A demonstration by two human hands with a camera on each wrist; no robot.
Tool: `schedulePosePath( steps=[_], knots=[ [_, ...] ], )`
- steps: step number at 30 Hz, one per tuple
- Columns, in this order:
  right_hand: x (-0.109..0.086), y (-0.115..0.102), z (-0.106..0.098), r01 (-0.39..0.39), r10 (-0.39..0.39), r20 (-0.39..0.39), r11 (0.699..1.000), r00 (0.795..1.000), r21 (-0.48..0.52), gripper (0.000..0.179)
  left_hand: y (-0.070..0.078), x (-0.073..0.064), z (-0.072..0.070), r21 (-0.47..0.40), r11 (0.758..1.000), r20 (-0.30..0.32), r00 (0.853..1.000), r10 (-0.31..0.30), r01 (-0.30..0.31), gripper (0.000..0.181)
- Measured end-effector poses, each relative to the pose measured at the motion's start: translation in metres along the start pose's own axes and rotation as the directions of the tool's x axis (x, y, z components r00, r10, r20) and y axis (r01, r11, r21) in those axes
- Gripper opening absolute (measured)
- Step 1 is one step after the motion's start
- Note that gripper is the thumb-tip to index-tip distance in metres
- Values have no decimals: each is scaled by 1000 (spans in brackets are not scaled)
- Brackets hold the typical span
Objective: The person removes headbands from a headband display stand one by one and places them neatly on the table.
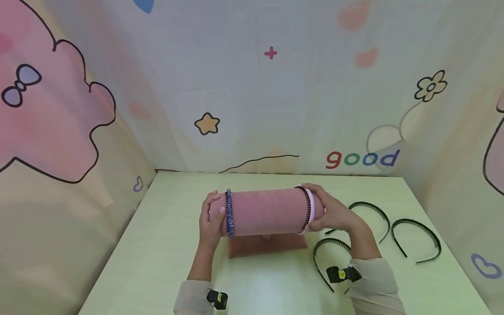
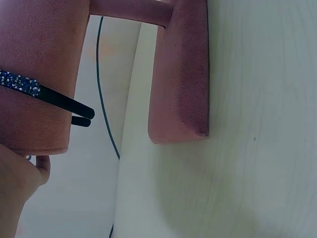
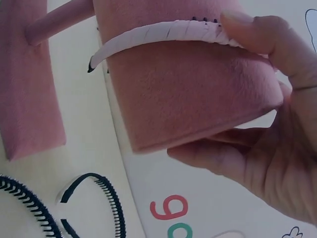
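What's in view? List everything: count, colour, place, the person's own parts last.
table: 1, pale yellow-green, lower view
padded stand: 1, pink, table's middle
glittery headband: 1, blue, around the stand's left end
white headband: 1, white with black teeth alongside, stand's right end
black headbands: 3, black, table's right side
backdrop: 1, pale, around the table
"good" lettering: 1, multicoloured, backdrop's lower right
star: 1, orange, backdrop left of centre
flower: 1, tan, backdrop's right
heart outlines: 2, purple, backdrop's left and right sides
other prints: several, mixed colours, some faint
sleeves: 2, beige, lower view
wrist devices: 2, black, one per sleeve
left hand: 1, gripping the stand's left end
right hand: 1, gripping the stand's right end
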State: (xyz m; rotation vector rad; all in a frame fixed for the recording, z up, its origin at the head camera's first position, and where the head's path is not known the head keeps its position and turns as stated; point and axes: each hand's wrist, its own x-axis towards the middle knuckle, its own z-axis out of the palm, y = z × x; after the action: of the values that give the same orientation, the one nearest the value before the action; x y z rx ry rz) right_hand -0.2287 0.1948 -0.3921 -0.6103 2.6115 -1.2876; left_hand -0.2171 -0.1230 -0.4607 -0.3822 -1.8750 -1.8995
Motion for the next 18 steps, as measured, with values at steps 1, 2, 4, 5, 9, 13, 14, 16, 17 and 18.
schedulePosePath(
  steps=[1, 2, 4, 5, 9, 13, 14, 16, 17, 18],
  knots=[
    [-3, -3, -1, -5, 5, 5, 1000, 1000, 19, 94, 4, 0, 1, -3, 1000, -2, 1000, 4, -4, 30],
    [-6, -7, -2, -10, 9, 10, 999, 1000, 42, 93, 6, -1, 2, -2, 1000, -4, 1000, 10, -10, 30],
    [-8, -9, -4, -16, 14, 19, 997, 1000, 80, 92, 6, 0, 3, -6, 1000, -3, 1000, 19, -19, 31],
    [-9, -9, -5, -20, 18, 23, 995, 1000, 95, 93, 5, 1, 3, -8, 1000, -3, 1000, 23, -23, 30],
    [-11, -6, -4, -14, 11, 25, 992, 1000, 128, 98, -5, 2, 1, -19, 1000, 5, 1000, 9, -9, 30],
    [-11, -3, -1, 23, -24, 10, 994, 1000, 103, 101, -16, 1, -2, -19, 1000, 6, 1000, -13, 14, 31],
    [-11, -2, -1, 33, -34, 8, 994, 999, 103, 102, -18, 1, -3, -23, 1000, 6, 1000, -11, 11, 31],
    [-11, -1, 0, 53, -53, 4, 993, 999, 107, 101, -20, 1, -3, -14, 1000, 4, 1000, -4, 5, 31],
    [-12, 0, -1, 61, -62, 1, 992, 998, 111, 101, -21, 1, -3, -17, 1000, 5, 1000, 0, 0, 31],
    [-12, 0, -1, 68, -68, 1, 990, 998, 122, 101, -21, 2, -3, -17, 1000, 5, 1000, 2, -2, 31]
  ],
)
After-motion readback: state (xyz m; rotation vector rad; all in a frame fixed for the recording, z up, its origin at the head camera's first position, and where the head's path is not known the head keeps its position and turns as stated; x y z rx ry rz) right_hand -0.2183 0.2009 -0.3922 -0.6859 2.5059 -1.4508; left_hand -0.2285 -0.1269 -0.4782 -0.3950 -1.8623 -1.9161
